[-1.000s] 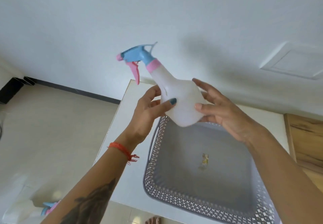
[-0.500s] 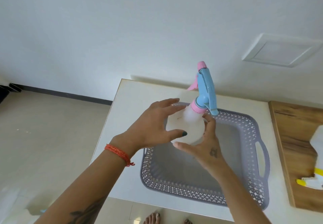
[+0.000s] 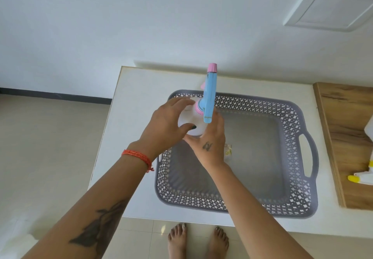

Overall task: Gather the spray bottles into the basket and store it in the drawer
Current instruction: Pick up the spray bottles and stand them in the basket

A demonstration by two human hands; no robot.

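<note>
Holding the translucent white plastic spray bottle with the blue and pink trigger head (image 3: 196, 117) between both hands, the person stands over the grey perforated plastic basket with two handles (image 3: 290, 121), which lies on the white tabletop (image 3: 137, 97). The left hand (image 3: 167, 125) curls around the left side of the bottle body, with the thumb across its front, and the right hand (image 3: 210, 137) closes on the right side, so the bottle sits upright between the two palms, its head pointing away toward the wall. It is above the far left corner of the basket; whether its bottom already touches the basket floor I cannot tell, because the hands hide it. I judge the task to be at an early stage: no bottle lies free inside the basket yet. A second white spray bottle with a yellow nozzle (image 3: 363, 178) waits on the wooden board (image 3: 343, 117) at the right, well apart from the hands. It must be gathered afterwards, and then the basket goes to the drawer, which is not visible.
</note>
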